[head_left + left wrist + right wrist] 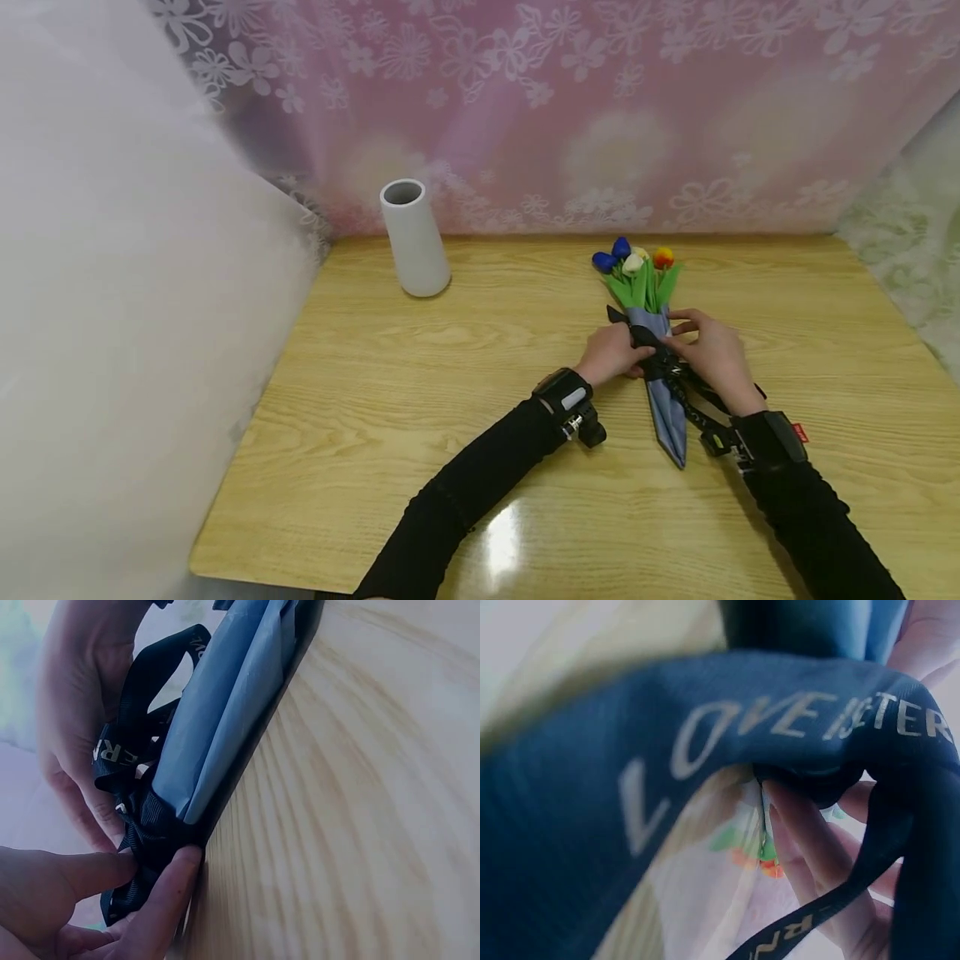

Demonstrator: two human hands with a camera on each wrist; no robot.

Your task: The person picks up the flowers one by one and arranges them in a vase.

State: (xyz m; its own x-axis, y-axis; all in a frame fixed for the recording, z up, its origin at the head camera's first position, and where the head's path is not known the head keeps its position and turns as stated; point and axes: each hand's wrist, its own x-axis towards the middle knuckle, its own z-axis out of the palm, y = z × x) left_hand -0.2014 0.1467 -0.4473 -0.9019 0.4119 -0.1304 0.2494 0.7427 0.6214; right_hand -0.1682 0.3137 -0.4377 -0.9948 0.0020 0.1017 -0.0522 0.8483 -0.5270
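A bouquet of tulips (633,265), blue, white and orange-red with green leaves, lies on the wooden table in blue-grey wrapping (667,421). Black ribbon (660,364) is tied round its middle; pale lettering shows on a ribbon loop (727,735) in the right wrist view. My left hand (609,354) pinches the ribbon-bound wrapping from the left, thumb and finger on the black band in the left wrist view. On the other side my right hand (712,350) touches the wrapping's upper edge with fairly straight fingers. Ribbon partly hides those fingertips in the right wrist view.
A white vase (416,242) stands upright at the table's back left. Behind the table (375,433) hangs a pink flowered curtain (525,125). A pale wall covering (112,292) borders the left side. Loose ribbon ends trail near my right wrist.
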